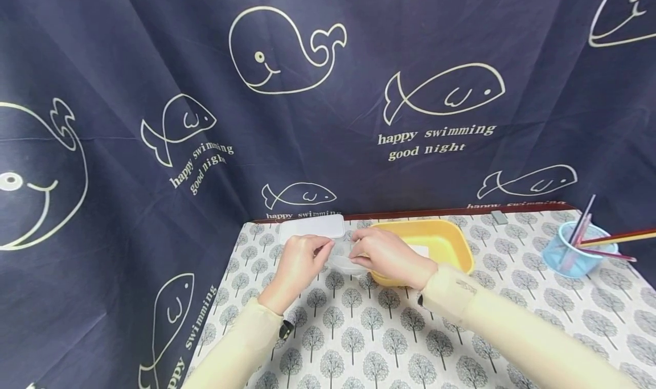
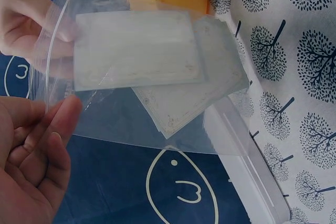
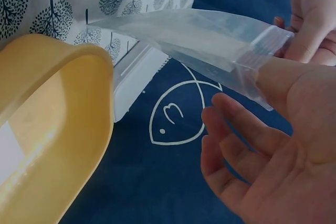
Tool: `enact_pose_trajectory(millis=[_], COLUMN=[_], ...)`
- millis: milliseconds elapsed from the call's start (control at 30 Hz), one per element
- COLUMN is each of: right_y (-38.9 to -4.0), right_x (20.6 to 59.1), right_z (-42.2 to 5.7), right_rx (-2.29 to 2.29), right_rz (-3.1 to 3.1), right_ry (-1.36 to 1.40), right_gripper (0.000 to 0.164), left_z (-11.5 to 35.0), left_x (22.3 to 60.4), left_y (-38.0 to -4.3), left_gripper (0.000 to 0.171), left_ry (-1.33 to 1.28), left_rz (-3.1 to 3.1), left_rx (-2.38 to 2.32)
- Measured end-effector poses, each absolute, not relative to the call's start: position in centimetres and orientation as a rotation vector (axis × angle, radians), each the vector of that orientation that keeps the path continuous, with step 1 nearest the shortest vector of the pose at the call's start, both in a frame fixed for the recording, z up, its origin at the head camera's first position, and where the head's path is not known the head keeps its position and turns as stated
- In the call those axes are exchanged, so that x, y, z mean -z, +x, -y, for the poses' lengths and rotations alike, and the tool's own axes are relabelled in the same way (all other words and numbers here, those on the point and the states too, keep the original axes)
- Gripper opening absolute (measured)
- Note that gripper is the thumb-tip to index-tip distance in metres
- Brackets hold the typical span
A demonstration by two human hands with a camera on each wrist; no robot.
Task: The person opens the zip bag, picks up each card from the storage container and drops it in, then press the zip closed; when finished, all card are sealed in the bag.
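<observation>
A clear zip-lock bag (image 2: 121,114) is held up between both hands, its zip edge toward them. Inside it lie a pale rectangular card (image 2: 136,48) and, fanned out behind, more pale cards (image 2: 184,98) with faint printed borders. The left hand (image 1: 302,266) pinches the lower corner of the bag's mouth between thumb and finger. From the other side of the mouth, the right hand (image 1: 386,255) reaches in with thumb and index finger, pinching the near edge of the card. Its other fingers (image 3: 226,153) stay loosely curled outside the bag.
A yellow bin (image 1: 451,246) with something white inside stands beside the right hand. Behind the left hand lies a white case (image 1: 312,228). Farther right are a blue pen basket (image 1: 558,255) and a small grey block (image 1: 499,217). A dark blue curtain (image 1: 359,167) backs the table.
</observation>
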State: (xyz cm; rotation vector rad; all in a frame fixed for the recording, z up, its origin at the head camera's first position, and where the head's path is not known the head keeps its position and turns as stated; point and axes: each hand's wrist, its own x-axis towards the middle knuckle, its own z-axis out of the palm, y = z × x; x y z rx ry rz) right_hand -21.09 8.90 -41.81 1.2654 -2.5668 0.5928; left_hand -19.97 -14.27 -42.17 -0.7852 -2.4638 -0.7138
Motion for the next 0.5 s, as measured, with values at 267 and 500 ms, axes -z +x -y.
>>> enact_pose_trajectory(millis=[267, 500], right_y=[-21.5, -21.7], right_x=[42.4, 42.8], right_z=[-7.9, -7.6], right_rx=[-0.482, -0.442], right_rz=[2.583, 2.630], right_ry=[1.265, 1.250], right_gripper=[0.003, 0.005], left_z=[14.1, 14.0], left_x=[42.1, 42.1], left_y=[-19.9, -19.7], left_gripper=[0.011, 0.009], left_ry=[-0.787, -0.783], left_rz=[2.445, 2.448], left_rx=[0.715, 0.723])
